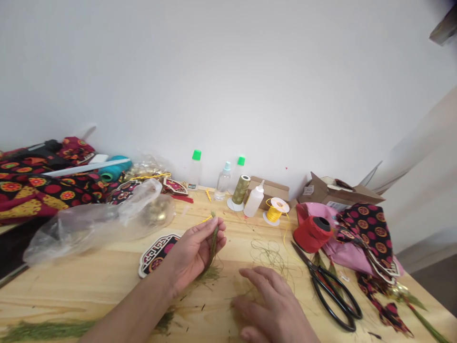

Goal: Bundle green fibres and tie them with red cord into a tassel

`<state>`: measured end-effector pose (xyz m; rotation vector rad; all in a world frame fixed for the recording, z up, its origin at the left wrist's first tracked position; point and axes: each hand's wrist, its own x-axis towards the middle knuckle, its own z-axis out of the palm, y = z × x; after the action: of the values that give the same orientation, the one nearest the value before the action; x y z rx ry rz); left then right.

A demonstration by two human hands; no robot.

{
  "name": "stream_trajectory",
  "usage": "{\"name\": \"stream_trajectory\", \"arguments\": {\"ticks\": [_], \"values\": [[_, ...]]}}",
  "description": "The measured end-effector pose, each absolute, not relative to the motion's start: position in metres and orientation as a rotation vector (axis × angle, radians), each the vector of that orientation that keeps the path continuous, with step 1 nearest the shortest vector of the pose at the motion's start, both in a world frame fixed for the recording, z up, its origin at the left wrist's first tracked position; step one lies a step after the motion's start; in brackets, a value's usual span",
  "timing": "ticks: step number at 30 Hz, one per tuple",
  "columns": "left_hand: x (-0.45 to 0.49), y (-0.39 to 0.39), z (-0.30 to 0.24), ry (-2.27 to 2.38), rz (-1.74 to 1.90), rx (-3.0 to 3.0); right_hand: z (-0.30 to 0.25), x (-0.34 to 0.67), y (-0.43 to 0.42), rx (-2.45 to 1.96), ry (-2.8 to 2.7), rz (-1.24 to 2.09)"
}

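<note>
My left hand [194, 252] is closed around a thin green thread tassel [213, 243] with a bit of yellow cord at its top, held upright over the wooden table [89, 290]. My right hand [274, 307] lies low over the table with fingers spread flat, near loose green threads [269, 255], holding nothing. A patterned black-red-white patch [155, 252] lies just left of my left hand.
Black scissors [330, 286] lie right of my right hand. A red spool [314, 232], yellow cord spool [275, 209], gold thread cone [241, 190], glue bottles [254, 200], clear plastic bag [100, 221], patterned fabric [39, 183] and cardboard boxes [335, 190] line the back.
</note>
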<state>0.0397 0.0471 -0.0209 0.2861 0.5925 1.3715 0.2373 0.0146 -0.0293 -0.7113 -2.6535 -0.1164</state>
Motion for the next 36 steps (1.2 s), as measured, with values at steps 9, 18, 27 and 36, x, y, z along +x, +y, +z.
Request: {"name": "stream_trajectory", "arguments": {"ticks": [9,18,27,36], "values": [[0.039,0.046,-0.021,0.594,1.376,0.309,-0.035,0.231,0.015,-0.703,-2.64,-0.126],[0.038,0.046,-0.023,0.594,1.382,0.316,-0.033,0.223,0.017,-0.698,-2.638,-0.018],[0.04,0.045,-0.022,0.6,1.369,0.307,-0.031,0.241,0.015,-0.757,-2.627,-0.123],[0.039,0.047,-0.024,0.605,1.374,0.297,-0.044,0.236,0.016,-0.687,-2.648,-0.223]]}}
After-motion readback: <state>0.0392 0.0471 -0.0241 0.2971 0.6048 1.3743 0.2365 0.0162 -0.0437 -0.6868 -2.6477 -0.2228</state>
